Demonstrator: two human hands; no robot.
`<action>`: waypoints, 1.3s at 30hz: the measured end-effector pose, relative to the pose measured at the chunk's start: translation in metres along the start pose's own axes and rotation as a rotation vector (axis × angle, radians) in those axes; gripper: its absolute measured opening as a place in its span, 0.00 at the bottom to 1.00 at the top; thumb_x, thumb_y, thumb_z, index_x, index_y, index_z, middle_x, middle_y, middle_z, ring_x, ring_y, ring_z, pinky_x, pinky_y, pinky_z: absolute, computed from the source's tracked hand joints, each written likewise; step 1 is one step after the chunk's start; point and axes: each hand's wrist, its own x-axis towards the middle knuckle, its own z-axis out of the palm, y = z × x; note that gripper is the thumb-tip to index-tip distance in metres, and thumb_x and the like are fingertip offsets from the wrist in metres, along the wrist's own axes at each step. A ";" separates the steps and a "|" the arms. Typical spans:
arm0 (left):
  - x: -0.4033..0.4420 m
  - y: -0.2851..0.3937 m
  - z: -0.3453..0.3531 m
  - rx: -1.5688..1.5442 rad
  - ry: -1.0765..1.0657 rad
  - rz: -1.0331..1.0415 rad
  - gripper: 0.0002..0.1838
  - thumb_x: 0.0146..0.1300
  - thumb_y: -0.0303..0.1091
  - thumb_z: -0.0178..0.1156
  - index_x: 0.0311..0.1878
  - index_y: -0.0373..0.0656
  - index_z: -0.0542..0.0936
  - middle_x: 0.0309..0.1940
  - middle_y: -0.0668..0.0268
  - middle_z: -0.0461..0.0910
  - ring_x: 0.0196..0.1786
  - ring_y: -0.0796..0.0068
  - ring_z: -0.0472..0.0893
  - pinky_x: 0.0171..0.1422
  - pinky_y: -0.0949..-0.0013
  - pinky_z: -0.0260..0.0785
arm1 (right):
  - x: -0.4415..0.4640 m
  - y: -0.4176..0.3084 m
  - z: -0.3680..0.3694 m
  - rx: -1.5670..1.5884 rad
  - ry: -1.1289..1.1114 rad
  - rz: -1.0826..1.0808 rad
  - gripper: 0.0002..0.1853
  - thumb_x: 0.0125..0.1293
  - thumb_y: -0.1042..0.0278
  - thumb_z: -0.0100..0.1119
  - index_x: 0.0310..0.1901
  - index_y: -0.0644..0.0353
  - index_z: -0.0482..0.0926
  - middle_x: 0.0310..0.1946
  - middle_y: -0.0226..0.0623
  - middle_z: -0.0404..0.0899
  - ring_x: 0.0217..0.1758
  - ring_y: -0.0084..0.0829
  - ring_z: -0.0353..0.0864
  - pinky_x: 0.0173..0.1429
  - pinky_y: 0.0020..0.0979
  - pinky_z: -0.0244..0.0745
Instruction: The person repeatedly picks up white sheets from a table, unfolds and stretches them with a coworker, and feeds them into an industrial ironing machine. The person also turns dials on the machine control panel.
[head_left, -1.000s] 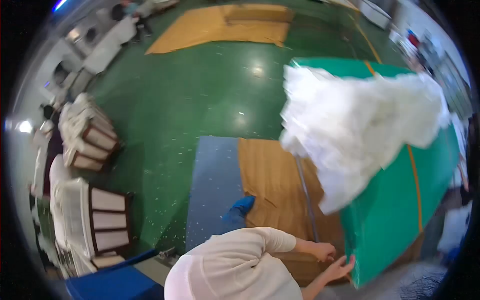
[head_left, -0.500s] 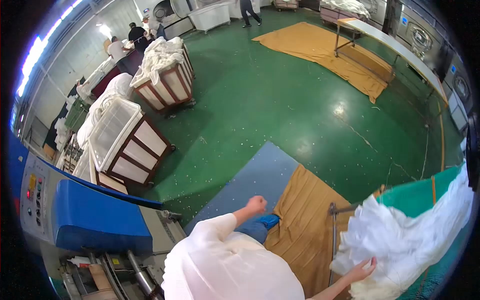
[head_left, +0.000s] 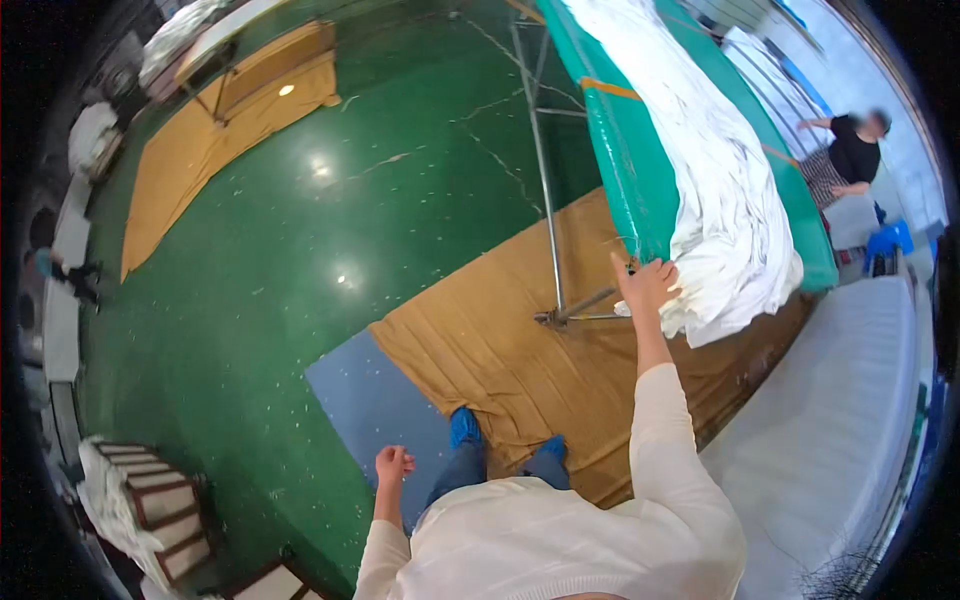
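Observation:
A long heap of white cloth [head_left: 725, 190] runs along the green-covered table [head_left: 625, 170], its near end bunched and hanging over the table's end. My right hand [head_left: 648, 285] reaches to the near left side of this heap, fingers spread, at the table corner. Its fingertips are beside or touching the cloth; I cannot tell which. Low over the blue-grey mat [head_left: 365, 395], my left hand [head_left: 395, 462] hangs away from the cloth with its fingers curled in and nothing seen in them.
Metal table legs [head_left: 552, 200] stand on a brown cloth [head_left: 480, 320] spread over the floor. A long white padded surface [head_left: 820, 430] lies to my right. Behind the table is another person [head_left: 855, 150]. Slatted laundry carts [head_left: 165, 500] stand at lower left.
My view has swung to the right, bringing the green table toward the middle. My right arm now stretches forward toward the cloth's near end. My left hand still hangs away from the cloth.

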 end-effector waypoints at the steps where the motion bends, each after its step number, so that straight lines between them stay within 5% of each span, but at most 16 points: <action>1: 0.023 -0.010 0.020 0.038 -0.049 -0.001 0.10 0.64 0.36 0.59 0.38 0.37 0.77 0.23 0.63 0.80 0.21 0.74 0.79 0.23 0.72 0.70 | 0.012 0.017 0.022 0.016 -0.090 0.066 0.64 0.46 0.17 0.54 0.70 0.69 0.53 0.70 0.59 0.55 0.75 0.52 0.50 0.71 0.65 0.43; 6: 0.126 0.041 0.065 0.181 -0.156 0.131 0.10 0.67 0.34 0.55 0.40 0.37 0.78 0.22 0.64 0.80 0.21 0.73 0.80 0.25 0.70 0.73 | 0.069 -0.006 0.089 0.017 0.227 -0.002 0.62 0.47 0.19 0.55 0.69 0.69 0.56 0.70 0.56 0.55 0.75 0.48 0.51 0.71 0.63 0.45; 11: 0.186 0.020 0.114 0.172 -0.130 0.386 0.10 0.67 0.34 0.55 0.40 0.36 0.78 0.22 0.66 0.80 0.21 0.73 0.80 0.27 0.70 0.73 | 0.132 0.080 0.158 -0.161 0.268 -0.117 0.55 0.49 0.25 0.59 0.67 0.67 0.62 0.69 0.46 0.62 0.72 0.44 0.59 0.69 0.59 0.51; 17: 0.226 -0.083 0.165 0.513 0.192 -0.080 0.13 0.64 0.35 0.54 0.37 0.35 0.81 0.20 0.59 0.82 0.23 0.70 0.83 0.28 0.67 0.76 | 0.196 0.180 0.240 -0.111 0.363 -0.243 0.51 0.46 0.33 0.67 0.66 0.61 0.65 0.67 0.43 0.65 0.71 0.41 0.62 0.70 0.54 0.54; 23: 0.317 -0.114 0.317 0.531 0.017 -0.061 0.15 0.63 0.39 0.55 0.38 0.36 0.82 0.24 0.56 0.84 0.25 0.67 0.84 0.33 0.63 0.77 | 0.285 0.308 0.307 -0.075 0.423 -0.436 0.49 0.47 0.43 0.72 0.67 0.62 0.64 0.65 0.47 0.67 0.69 0.46 0.63 0.71 0.49 0.56; 25: 0.359 -0.127 0.382 0.518 -0.123 0.186 0.16 0.63 0.41 0.55 0.40 0.36 0.82 0.30 0.54 0.84 0.32 0.62 0.85 0.38 0.62 0.76 | 0.325 0.362 0.321 -0.027 0.363 -0.481 0.47 0.48 0.47 0.72 0.66 0.64 0.64 0.65 0.50 0.67 0.68 0.49 0.64 0.72 0.46 0.56; 26: 0.378 -0.135 0.415 0.473 -0.213 0.351 0.18 0.63 0.43 0.56 0.44 0.36 0.81 0.35 0.52 0.83 0.40 0.58 0.84 0.42 0.60 0.75 | 0.335 0.377 0.324 0.410 0.202 -0.345 0.42 0.55 0.56 0.69 0.68 0.61 0.61 0.69 0.43 0.62 0.73 0.42 0.57 0.60 0.43 0.75; 27: 0.374 -0.118 0.416 0.481 -0.271 0.401 0.19 0.63 0.43 0.57 0.49 0.38 0.79 0.38 0.52 0.83 0.42 0.57 0.83 0.45 0.59 0.74 | 0.343 0.381 0.335 0.849 0.150 -0.199 0.33 0.64 0.51 0.60 0.66 0.58 0.65 0.62 0.43 0.69 0.67 0.37 0.65 0.50 0.35 0.81; 28: 0.318 -0.046 0.435 0.568 -0.288 0.551 0.18 0.65 0.43 0.57 0.52 0.41 0.78 0.40 0.52 0.83 0.42 0.56 0.83 0.45 0.57 0.73 | 0.346 0.356 0.374 0.894 0.073 -0.303 0.33 0.64 0.51 0.60 0.66 0.58 0.65 0.62 0.43 0.69 0.67 0.37 0.65 0.50 0.35 0.81; 29: 0.329 -0.050 0.446 0.587 -0.410 0.553 0.21 0.69 0.41 0.55 0.60 0.40 0.73 0.48 0.56 0.82 0.49 0.62 0.82 0.51 0.61 0.74 | 0.345 0.327 0.418 0.963 -0.070 -0.338 0.31 0.63 0.51 0.60 0.64 0.58 0.67 0.61 0.43 0.71 0.66 0.37 0.67 0.51 0.36 0.81; 31: 0.313 -0.042 0.446 0.667 -0.379 0.692 0.18 0.68 0.41 0.55 0.55 0.42 0.76 0.44 0.55 0.82 0.47 0.57 0.82 0.50 0.58 0.73 | 0.317 0.256 0.523 1.069 -0.367 -0.400 0.28 0.63 0.51 0.59 0.61 0.59 0.71 0.57 0.43 0.73 0.63 0.38 0.70 0.52 0.36 0.79; 34: 0.299 -0.079 0.390 0.614 -0.197 0.565 0.15 0.67 0.42 0.55 0.49 0.41 0.77 0.41 0.55 0.83 0.44 0.53 0.81 0.47 0.55 0.73 | 0.208 0.189 0.633 1.106 -0.751 -0.389 0.25 0.63 0.50 0.59 0.55 0.59 0.76 0.53 0.43 0.77 0.59 0.38 0.74 0.54 0.37 0.77; 36: 0.259 -0.115 0.370 0.646 0.008 0.591 0.16 0.66 0.44 0.55 0.47 0.42 0.78 0.38 0.54 0.82 0.42 0.51 0.81 0.46 0.54 0.73 | 0.165 0.223 0.666 1.099 -0.950 -0.281 0.23 0.63 0.50 0.58 0.51 0.59 0.79 0.50 0.43 0.80 0.57 0.39 0.76 0.55 0.38 0.76; 38: 0.228 -0.141 0.334 0.722 0.180 0.324 0.16 0.64 0.45 0.56 0.47 0.45 0.78 0.37 0.54 0.83 0.42 0.50 0.81 0.45 0.52 0.73 | 0.138 0.237 0.684 1.059 -1.104 -0.169 0.22 0.63 0.50 0.58 0.48 0.59 0.83 0.47 0.43 0.82 0.54 0.39 0.79 0.56 0.39 0.74; 39: 0.202 -0.135 0.321 0.683 0.285 0.343 0.16 0.63 0.46 0.56 0.45 0.46 0.79 0.36 0.54 0.83 0.42 0.49 0.81 0.44 0.51 0.73 | 0.140 0.195 0.688 0.872 -1.074 -0.585 0.22 0.62 0.53 0.59 0.51 0.62 0.80 0.48 0.45 0.82 0.53 0.40 0.80 0.56 0.38 0.72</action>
